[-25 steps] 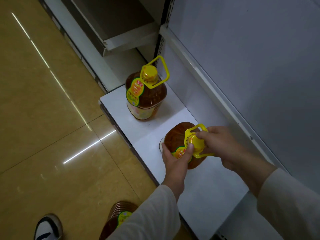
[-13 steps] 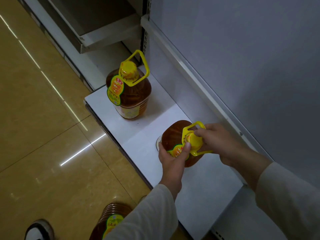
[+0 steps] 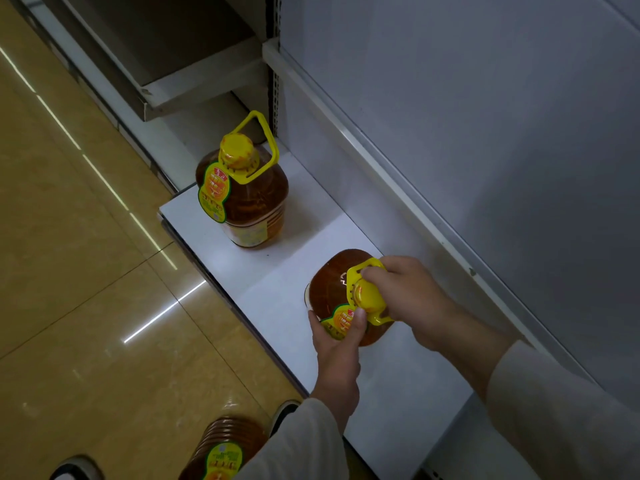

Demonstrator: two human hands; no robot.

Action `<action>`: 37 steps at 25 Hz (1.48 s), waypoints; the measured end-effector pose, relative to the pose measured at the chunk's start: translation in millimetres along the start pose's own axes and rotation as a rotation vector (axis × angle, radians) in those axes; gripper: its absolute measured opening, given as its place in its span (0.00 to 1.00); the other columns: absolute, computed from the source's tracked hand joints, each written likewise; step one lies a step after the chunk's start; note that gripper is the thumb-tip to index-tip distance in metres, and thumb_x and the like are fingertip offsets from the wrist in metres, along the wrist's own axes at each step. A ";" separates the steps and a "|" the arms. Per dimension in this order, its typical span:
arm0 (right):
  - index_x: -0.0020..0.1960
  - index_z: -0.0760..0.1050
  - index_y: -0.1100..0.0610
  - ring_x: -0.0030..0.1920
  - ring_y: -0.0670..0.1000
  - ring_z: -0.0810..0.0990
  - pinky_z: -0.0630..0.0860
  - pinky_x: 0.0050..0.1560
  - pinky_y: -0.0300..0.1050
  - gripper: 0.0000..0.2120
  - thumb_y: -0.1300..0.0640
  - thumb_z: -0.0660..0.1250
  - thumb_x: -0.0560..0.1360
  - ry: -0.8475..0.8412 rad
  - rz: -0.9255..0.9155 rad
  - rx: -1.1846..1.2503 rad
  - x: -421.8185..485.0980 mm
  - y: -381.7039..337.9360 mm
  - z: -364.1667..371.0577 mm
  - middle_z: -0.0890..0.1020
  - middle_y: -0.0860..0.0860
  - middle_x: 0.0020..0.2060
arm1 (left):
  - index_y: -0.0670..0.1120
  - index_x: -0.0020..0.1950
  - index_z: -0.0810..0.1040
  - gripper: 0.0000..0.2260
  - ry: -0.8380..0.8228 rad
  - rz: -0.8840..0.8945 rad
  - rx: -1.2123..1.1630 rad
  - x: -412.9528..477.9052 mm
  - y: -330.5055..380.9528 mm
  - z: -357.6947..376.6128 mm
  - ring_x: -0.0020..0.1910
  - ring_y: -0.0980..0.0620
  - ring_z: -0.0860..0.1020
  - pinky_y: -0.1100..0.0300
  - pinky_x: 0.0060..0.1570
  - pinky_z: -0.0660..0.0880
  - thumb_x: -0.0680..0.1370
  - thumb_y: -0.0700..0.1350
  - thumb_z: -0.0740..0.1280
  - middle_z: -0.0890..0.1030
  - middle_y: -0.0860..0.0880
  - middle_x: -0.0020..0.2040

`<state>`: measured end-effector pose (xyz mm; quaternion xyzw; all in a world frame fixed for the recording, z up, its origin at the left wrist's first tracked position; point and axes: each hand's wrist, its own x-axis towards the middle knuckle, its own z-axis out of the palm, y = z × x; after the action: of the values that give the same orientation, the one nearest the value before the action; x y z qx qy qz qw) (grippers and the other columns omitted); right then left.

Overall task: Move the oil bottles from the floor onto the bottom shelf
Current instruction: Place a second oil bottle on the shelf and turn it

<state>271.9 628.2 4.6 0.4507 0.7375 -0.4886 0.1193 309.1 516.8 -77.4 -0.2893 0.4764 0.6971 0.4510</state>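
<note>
**Count: three bottles, two hands, two shoes**

Three amber plastic oil bottles: two on the white shelf [image 3: 263,275], at [image 3: 247,199] and [image 3: 332,289], one on the floor [image 3: 225,448]. Two bare hands [image 3: 337,344] [image 3: 408,292]. Two shoes [image 3: 74,469] [image 3: 284,412].

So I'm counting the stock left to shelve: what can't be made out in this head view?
- Floor bottle: its cap and lower part hidden by the left sleeve and the frame's bottom edge.
- Held bottle: its label mostly covered by the left hand; its handle partly by the right hand.
- More bottles on the floor: outside the frame, cannot tell.
</note>
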 end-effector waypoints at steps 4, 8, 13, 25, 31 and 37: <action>0.47 0.75 0.70 0.38 0.57 0.73 0.71 0.40 0.52 0.23 0.49 0.64 0.65 -0.009 0.028 0.017 6.2 -5.7 6.1 0.73 0.58 0.36 | 0.67 0.81 0.50 0.62 0.040 0.020 0.007 -2.0 6.5 -4.6 0.77 0.41 0.65 0.30 0.67 0.67 0.53 0.70 0.79 0.59 0.53 0.80; 0.46 0.73 0.70 0.37 0.57 0.72 0.69 0.38 0.52 0.23 0.49 0.63 0.66 -0.006 0.004 -0.030 11.0 -11.6 9.4 0.72 0.58 0.35 | 0.66 0.81 0.49 0.62 0.053 0.010 0.037 1.8 15.9 -5.3 0.77 0.39 0.64 0.29 0.67 0.67 0.54 0.70 0.78 0.58 0.52 0.81; 0.45 0.79 0.67 0.40 0.68 0.80 0.81 0.40 0.58 0.21 0.48 0.65 0.66 0.002 0.020 0.000 19.2 -17.0 14.5 0.78 0.58 0.35 | 0.64 0.80 0.55 0.57 0.065 -0.004 0.117 13.8 28.9 -16.0 0.74 0.41 0.68 0.32 0.67 0.67 0.55 0.73 0.76 0.63 0.50 0.79; 0.40 0.74 0.56 0.33 0.56 0.70 0.67 0.33 0.44 0.06 0.55 0.65 0.73 -0.057 0.071 -0.001 13.4 -1.9 -4.8 0.70 0.55 0.33 | 0.62 0.74 0.59 0.60 0.113 -0.032 0.172 19.2 21.6 -14.3 0.69 0.42 0.74 0.44 0.57 0.79 0.45 0.75 0.78 0.68 0.48 0.74; 0.39 0.72 0.55 0.37 0.56 0.71 0.67 0.39 0.50 0.06 0.52 0.64 0.70 -0.115 -0.005 -0.085 14.6 -16.2 9.1 0.71 0.56 0.34 | 0.58 0.72 0.58 0.44 0.096 -0.051 0.079 21.2 14.7 -18.5 0.64 0.46 0.77 0.42 0.62 0.78 0.63 0.66 0.76 0.68 0.47 0.74; 0.40 0.73 0.56 0.39 0.57 0.72 0.68 0.40 0.50 0.07 0.53 0.63 0.72 -0.057 0.030 -0.059 22.3 -10.8 -2.9 0.71 0.56 0.35 | 0.58 0.73 0.58 0.57 0.153 -0.052 0.093 23.3 18.8 -2.0 0.66 0.45 0.76 0.42 0.58 0.80 0.49 0.72 0.78 0.66 0.48 0.75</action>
<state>251.6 641.6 -1.1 0.4440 0.7410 -0.4775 0.1607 282.1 520.6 -90.0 -0.3329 0.5334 0.6382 0.4442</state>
